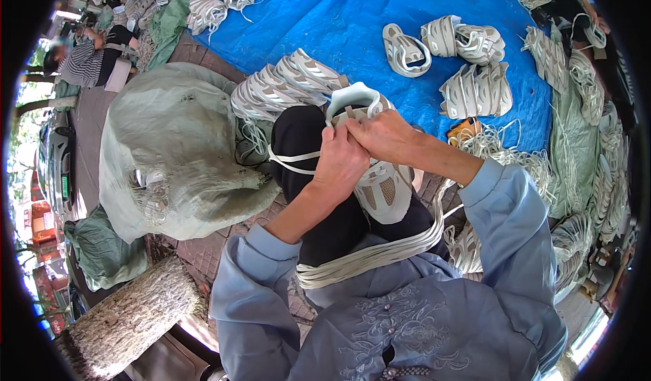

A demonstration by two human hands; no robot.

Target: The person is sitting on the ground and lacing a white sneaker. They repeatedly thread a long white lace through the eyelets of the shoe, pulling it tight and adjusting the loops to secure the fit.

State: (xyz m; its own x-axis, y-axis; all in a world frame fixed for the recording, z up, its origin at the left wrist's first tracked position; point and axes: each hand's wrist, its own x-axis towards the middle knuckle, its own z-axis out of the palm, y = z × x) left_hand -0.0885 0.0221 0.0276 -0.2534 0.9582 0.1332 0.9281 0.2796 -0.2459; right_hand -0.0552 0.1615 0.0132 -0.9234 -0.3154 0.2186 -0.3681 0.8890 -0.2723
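Observation:
A beige and white sneaker (385,194) rests on my lap, toe toward me, its padded collar facing away. Over its upper eyelets my two hands meet, fingertips touching. My left hand (341,157) is closed on a white shoelace (296,157), which loops out over my left knee. Closed around the upper lacing edge near the tongue is my right hand (385,137). What lies between its fingertips is hidden. A thick bundle of off-white laces (369,257) drapes across my lap below the shoe.
A blue tarp (319,15) ahead carries several sneakers, including a nested row (288,86). A big pale sack (176,150) stands left, above a log (135,313). Loose laces (522,167) heap at right, near more stacked sneakers (603,171). A person in stripes (85,62) sits far left.

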